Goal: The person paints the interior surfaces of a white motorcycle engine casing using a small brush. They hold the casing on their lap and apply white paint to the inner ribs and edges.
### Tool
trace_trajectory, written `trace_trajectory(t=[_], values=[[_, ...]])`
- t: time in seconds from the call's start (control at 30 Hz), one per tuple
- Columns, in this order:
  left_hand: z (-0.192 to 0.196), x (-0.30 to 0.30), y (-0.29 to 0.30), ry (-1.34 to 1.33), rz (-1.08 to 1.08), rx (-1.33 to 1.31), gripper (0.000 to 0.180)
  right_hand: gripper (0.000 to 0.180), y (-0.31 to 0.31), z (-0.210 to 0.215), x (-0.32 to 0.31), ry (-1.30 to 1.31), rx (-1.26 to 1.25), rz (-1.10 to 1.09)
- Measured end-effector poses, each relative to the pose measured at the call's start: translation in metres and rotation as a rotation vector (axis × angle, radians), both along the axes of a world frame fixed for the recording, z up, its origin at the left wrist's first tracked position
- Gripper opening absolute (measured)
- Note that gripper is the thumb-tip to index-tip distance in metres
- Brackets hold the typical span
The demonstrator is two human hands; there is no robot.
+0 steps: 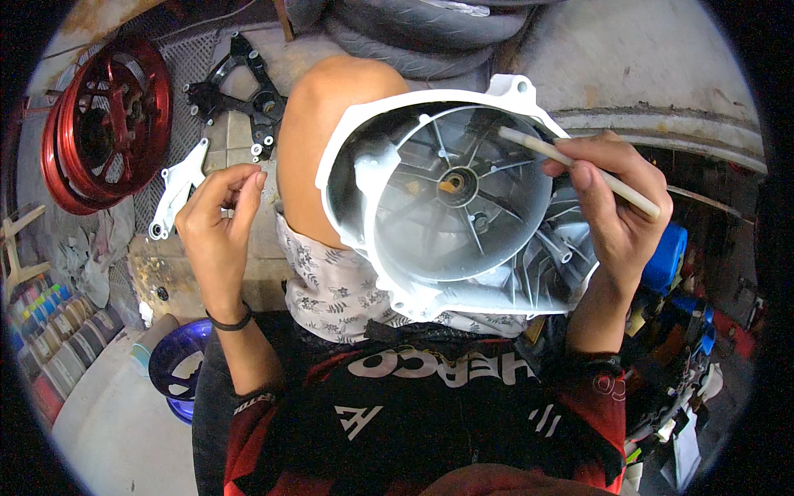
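Observation:
A large engine casing point(459, 256) lies across my lap, painted white along its rim and bare grey inside, with ribs running out from a round hub. My right hand point(616, 186) pinches a slim white stick point(608, 178) over the casing's right side. The stick's far end reaches over the ribbed inside; whether it touches the metal I cannot tell. To the left of the casing, my left hand point(219, 207) is raised, thumb and fingertips brought together. What they hold, if anything, is too small to make out. Behind that hand lies a white metal bracket point(178, 190).
Red wheel rims point(112, 124) stand at the far left, near a black metal frame point(240, 95). A blue rim point(178, 355) sits below my left forearm. Tyres point(413, 37) are stacked at the back. Many small bottles point(62, 355) line the left edge; clutter fills the right.

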State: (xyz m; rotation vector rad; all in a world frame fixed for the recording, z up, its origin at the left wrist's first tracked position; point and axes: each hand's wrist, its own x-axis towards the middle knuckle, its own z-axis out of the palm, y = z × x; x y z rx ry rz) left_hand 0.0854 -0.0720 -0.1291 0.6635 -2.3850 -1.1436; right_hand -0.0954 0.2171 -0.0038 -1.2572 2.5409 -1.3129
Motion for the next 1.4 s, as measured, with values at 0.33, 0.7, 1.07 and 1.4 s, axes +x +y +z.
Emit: trace_trajectory(t=[0.33,0.7,1.07,1.4], values=[[0.006,0.011,-0.014,-0.058,0.032,0.054,0.014,0.031,0.014,0.027,0.010,-0.070,-0.082,0.034],[0.004,0.026,-0.044,-0.002,-0.015,-0.070,0.027,0.037,0.178,0.058,0.011,-0.098,-0.558,0.224],[0.075,-0.010,-0.027,0.061,0.119,-0.314,0.026,0.032,0.259,-0.017,0.090,-0.117,-0.844,-0.515],[0.130,-0.063,0.017,0.075,-0.055,-0.427,0.023,0.030,0.276,-0.047,0.118,-0.132,-0.759,-0.572]])
